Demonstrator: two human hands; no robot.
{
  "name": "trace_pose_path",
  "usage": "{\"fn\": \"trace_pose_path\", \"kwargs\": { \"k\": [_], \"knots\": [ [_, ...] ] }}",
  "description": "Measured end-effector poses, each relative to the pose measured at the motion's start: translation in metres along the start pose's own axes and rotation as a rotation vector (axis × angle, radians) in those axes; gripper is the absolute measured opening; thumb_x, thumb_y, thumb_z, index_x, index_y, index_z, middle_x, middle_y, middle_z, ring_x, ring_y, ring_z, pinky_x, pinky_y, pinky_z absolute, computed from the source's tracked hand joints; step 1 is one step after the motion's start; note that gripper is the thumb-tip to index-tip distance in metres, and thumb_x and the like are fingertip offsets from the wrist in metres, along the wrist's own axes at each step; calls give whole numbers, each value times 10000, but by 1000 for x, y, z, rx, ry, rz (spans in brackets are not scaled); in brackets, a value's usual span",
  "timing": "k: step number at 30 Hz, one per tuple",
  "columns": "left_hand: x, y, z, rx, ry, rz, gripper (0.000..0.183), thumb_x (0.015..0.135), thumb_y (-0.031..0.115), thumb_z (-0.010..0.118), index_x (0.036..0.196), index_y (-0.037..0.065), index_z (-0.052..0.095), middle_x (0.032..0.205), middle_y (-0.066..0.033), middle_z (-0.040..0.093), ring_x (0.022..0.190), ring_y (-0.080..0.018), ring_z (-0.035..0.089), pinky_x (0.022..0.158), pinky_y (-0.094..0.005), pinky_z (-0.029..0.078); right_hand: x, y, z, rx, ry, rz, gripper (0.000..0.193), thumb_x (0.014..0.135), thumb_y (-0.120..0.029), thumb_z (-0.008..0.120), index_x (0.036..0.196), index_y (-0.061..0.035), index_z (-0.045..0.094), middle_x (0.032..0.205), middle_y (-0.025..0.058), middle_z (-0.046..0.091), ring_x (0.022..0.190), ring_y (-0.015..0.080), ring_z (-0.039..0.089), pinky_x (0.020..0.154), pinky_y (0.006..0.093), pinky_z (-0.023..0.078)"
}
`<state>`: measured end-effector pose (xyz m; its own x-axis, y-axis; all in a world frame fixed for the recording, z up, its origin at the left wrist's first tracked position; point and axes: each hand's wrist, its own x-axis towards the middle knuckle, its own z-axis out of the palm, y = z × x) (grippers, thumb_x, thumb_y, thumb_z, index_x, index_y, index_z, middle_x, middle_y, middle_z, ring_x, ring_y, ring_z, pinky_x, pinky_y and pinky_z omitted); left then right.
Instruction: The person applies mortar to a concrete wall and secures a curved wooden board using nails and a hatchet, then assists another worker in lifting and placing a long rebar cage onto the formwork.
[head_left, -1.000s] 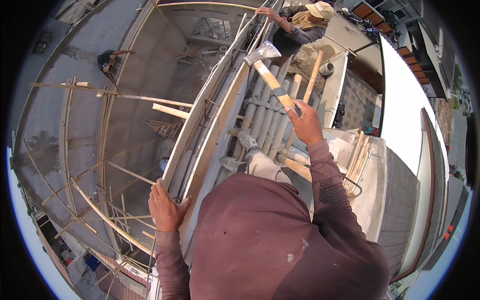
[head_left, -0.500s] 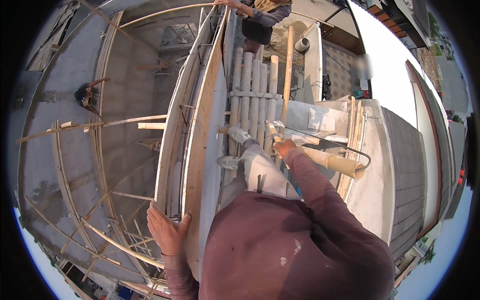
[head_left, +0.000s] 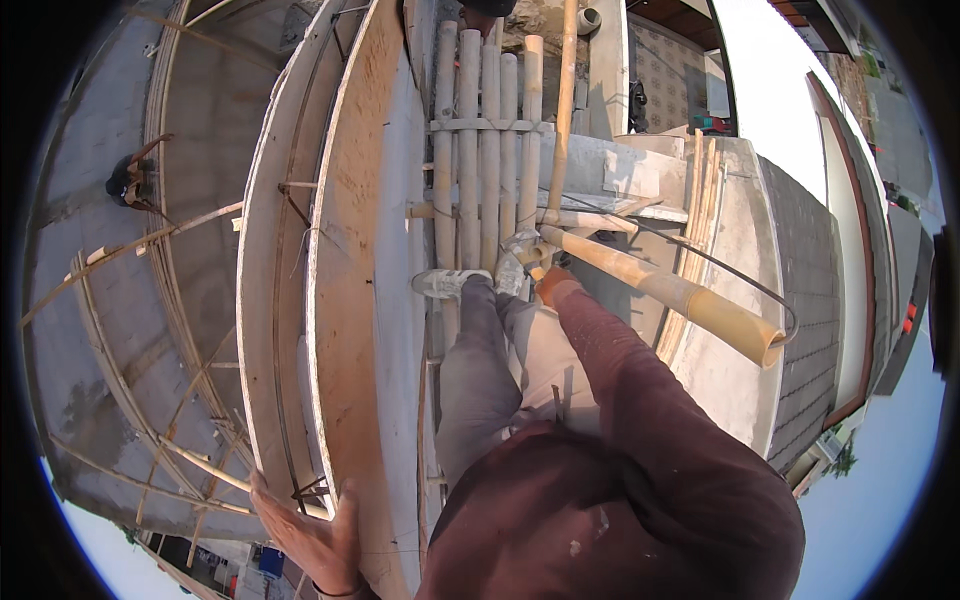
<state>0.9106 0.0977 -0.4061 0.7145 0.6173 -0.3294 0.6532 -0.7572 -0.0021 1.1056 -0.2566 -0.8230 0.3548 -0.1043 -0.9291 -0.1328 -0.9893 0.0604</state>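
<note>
My left hand [head_left: 318,535] lies across the top of a long wooden formwork [head_left: 345,230], thumb and fingers spread over its two boards. Thin metal rods cross the gap between those boards. Low in front of my legs, my right hand [head_left: 556,284] is closed round the yellowish handle of a hammer [head_left: 538,268]; its head is partly lost against my shoe. Both my dusty shoes [head_left: 452,284] stand at the near part of a row of bamboo poles [head_left: 490,150], which a crosspiece ties together. A thick bamboo pole [head_left: 660,285] slants off to the right of my right hand.
A dark bent rod [head_left: 690,245] runs beside the thick pole. Upright bamboo [head_left: 564,110] rises ahead. Left of the formwork is a drop with bamboo scaffolding [head_left: 150,430] and another person [head_left: 128,182] below. A tiled roof [head_left: 808,290] lies right. Part of someone shows at the top edge.
I have stepped forward along the bamboo, with both legs now in view. My left hand sits lower in the picture, still on the formwork. The person ahead has mostly left the top of view.
</note>
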Motion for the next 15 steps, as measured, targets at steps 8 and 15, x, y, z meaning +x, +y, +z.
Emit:
{"fn": "trace_pose_path", "kwargs": {
  "k": [8, 15],
  "knots": [
    [19, 35, -18, -116, -140, -285, 1108, 728, 494, 854, 1496, -73, 292, 1457, -323, 383, 1358, -445, 382, 1137, -532, 306, 112, -28, 51, -73, -42, -11, 377, 900, -307, 626, 1199, -84, 678, 1197, 168, 696, 1127, 338, 667, 941, 443, 532],
    [39, 42, 1, 9, -171, -420, 1141, 739, 527, 832, 1522, -60, 246, 1498, -318, 336, 1386, -439, 353, 1151, -532, 291, 219, -21, 98, -147, 105, -246, 460, 903, -384, 619, 1278, -124, 561, 1144, 166, 694, 1058, 361, 674, 889, 489, 542]
  ]
}}
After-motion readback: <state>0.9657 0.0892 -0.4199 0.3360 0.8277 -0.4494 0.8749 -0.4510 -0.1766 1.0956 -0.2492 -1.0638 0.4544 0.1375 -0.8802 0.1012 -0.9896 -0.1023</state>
